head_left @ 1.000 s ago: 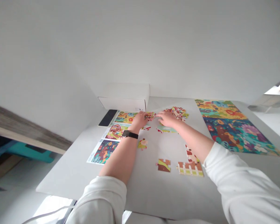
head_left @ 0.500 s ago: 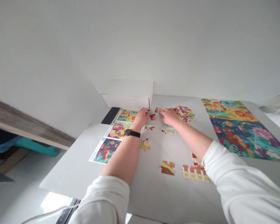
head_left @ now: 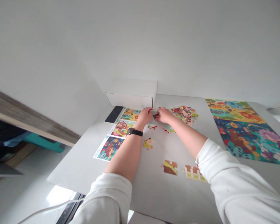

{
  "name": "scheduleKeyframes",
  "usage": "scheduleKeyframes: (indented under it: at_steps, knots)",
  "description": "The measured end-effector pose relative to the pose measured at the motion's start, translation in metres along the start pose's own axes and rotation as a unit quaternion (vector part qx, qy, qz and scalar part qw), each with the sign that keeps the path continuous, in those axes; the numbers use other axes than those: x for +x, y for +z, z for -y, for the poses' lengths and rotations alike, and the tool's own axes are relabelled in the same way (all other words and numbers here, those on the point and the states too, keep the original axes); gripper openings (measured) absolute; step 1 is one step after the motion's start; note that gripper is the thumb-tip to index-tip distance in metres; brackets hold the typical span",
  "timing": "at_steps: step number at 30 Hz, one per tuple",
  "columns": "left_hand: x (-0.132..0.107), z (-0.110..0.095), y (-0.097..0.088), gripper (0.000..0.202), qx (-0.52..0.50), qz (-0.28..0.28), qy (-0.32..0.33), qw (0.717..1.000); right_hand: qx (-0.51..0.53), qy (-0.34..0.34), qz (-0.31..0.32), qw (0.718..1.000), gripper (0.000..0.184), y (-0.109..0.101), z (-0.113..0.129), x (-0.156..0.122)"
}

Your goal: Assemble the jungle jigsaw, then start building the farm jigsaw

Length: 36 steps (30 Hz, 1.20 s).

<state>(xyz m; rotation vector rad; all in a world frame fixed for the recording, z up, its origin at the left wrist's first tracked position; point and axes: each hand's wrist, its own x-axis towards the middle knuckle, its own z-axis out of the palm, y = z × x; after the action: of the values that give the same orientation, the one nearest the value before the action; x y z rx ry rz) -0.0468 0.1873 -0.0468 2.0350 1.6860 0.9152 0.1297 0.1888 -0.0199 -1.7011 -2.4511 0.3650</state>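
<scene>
Starting nearest you: a joined strip of fence pieces (head_left: 193, 173) and a single brown-and-yellow piece (head_left: 170, 167) lie flat on the tabletop (head_left: 154, 193), slightly apart from each other.
- Further in: a yellow piece (head_left: 148, 143), then a red-and-white piece (head_left: 152, 126) and a teal piece (head_left: 169, 129), all loose and just short of your hands.
- Left hand (head_left: 146, 115): watch (head_left: 134, 132) on the wrist, fingers stretched toward the box corner. You cannot tell whether its grip has hold of anything.
- Right hand (head_left: 164, 115): grip pinched nearly shut on the dark red puzzle piece (head_left: 156, 116), which sits between your two hands, low over the tabletop.
- Dark red puzzle piece: likely thin card, so very light, fairly stiff and easy to bend at the tabs. Hold it by its edges between thumb and fingertip.
- Beside the right hand: a heap of loose pieces (head_left: 184, 112), close enough to be nudged.
- Left of the wrist: a printed picture sheet (head_left: 119, 130) and a dark phone (head_left: 114, 114).
- Far right: a finished puzzle (head_left: 245, 130), well apart.
- Farthest: a white box (head_left: 133, 93), hemming in the left fingers.
</scene>
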Motion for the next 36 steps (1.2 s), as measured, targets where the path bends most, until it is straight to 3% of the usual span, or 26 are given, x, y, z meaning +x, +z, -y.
scheduleKeyframes:
  at_steps: [8, 13, 15, 19, 23, 27, 30, 36]
  knots:
    - [0.0, 0.0, 0.003, 0.034, -0.02, -0.011, 0.01, 1.0, 0.011, -0.029, 0.015, 0.999, 0.029, -0.009, -0.007, -0.001]
    - [0.0, -0.002, 0.004, 0.035, -0.027, -0.01, 0.012, 1.0, 0.035, 0.007, 0.021, 0.999, 0.052, -0.017, -0.011, -0.007]
    - [-0.001, -0.003, 0.003, 0.035, -0.023, -0.007, 0.017, 1.0, 0.071, 0.034, 0.014, 0.997, 0.046, -0.018, -0.017, -0.009]
    - [-0.002, -0.005, 0.003, 0.037, -0.008, 0.001, 0.042, 0.999, 0.149, 0.08, -0.047, 0.984, 0.019, -0.018, -0.039, -0.018]
    - [-0.004, -0.005, 0.004, 0.037, 0.005, 0.02, 0.065, 0.998, 0.228, 0.1, -0.097, 0.964, 0.014, -0.022, -0.068, -0.034]
    - [-0.006, -0.009, 0.003, 0.037, 0.013, 0.04, 0.08, 0.996, 0.377, 0.128, -0.116, 0.91, 0.016, -0.03, -0.088, -0.058]
    - [-0.007, -0.015, 0.0, 0.036, -0.016, 0.042, 0.082, 0.996, 0.448, 0.14, -0.121, 0.875, 0.026, -0.038, -0.095, -0.08]
    - [-0.007, -0.036, -0.013, 0.033, -0.067, 0.032, 0.082, 0.994, 0.492, 0.108, -0.139, 0.853, 0.045, -0.047, -0.094, -0.125]
